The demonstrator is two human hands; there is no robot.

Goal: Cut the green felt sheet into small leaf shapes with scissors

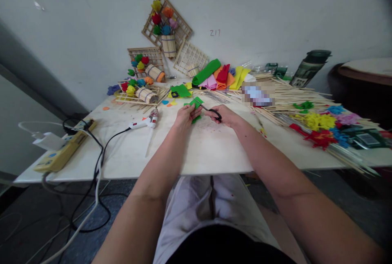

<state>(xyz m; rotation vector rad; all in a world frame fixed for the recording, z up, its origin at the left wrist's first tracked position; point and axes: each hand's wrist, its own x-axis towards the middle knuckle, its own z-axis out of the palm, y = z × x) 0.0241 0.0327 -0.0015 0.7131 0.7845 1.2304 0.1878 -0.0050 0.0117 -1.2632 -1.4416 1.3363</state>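
In the middle of the white table my left hand is closed on a piece of green felt-like sheet. My right hand grips a pair of scissors by its black handles, the blades pointing left over the green piece. Whether the blades have cut into it I cannot tell. Just behind my hands lie a larger green piece and a small black object. Small blue and yellow scraps are scattered to the left of them.
A glue gun and a yellow power strip with cables lie left. Stick lattices with felt flowers lean on the wall. Folded coloured sheets sit behind; thin sticks, bright flower pieces and a dark bottle lie right.
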